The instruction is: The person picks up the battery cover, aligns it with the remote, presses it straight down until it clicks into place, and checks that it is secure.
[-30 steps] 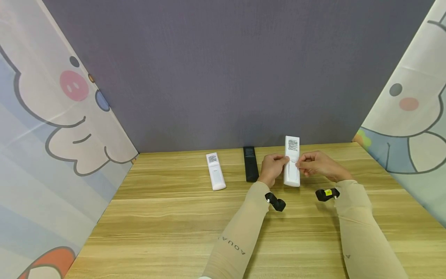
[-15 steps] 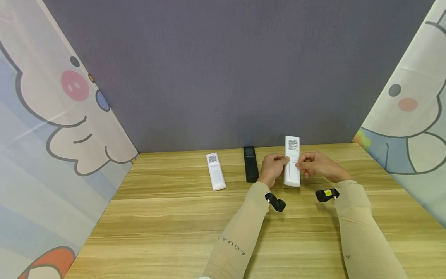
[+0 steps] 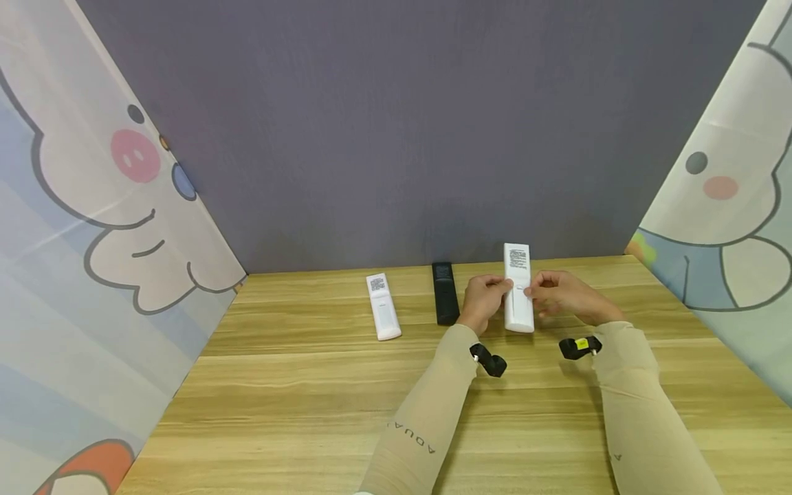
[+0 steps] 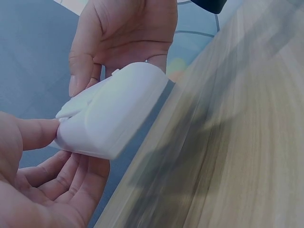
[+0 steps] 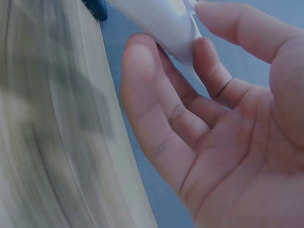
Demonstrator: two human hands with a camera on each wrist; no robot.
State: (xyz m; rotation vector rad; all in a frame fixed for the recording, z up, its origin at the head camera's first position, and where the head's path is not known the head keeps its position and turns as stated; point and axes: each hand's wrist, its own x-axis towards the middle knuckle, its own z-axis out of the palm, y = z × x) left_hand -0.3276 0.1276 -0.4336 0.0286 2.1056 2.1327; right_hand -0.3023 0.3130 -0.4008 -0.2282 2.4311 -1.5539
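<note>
A white remote control [image 3: 518, 302] is held back side up above the table, its label at the far end and its battery cover toward the near end. My left hand [image 3: 485, 301] pinches its left edge, thumb on top and the other fingers curled beneath. On the opposite edge, my right hand [image 3: 566, 295] grips it with the thumb near the cover's upper end. The left wrist view shows the remote's rounded end [image 4: 121, 111], with a narrow gap beside the left thumb. In the right wrist view, curled fingers [image 5: 142, 80] lie under the white body.
A black remote [image 3: 445, 294] lies back side up just left of my left hand. Farther left is another white remote [image 3: 383, 307], also face down. A grey panel [image 3: 396, 137] stands behind the wooden table [image 3: 278, 405], with cartoon-printed cloth [image 3: 80, 227] at the sides.
The white remote's far end has tipped very slightly left. Both hands keep their places on it, and the head view has shifted a little.
</note>
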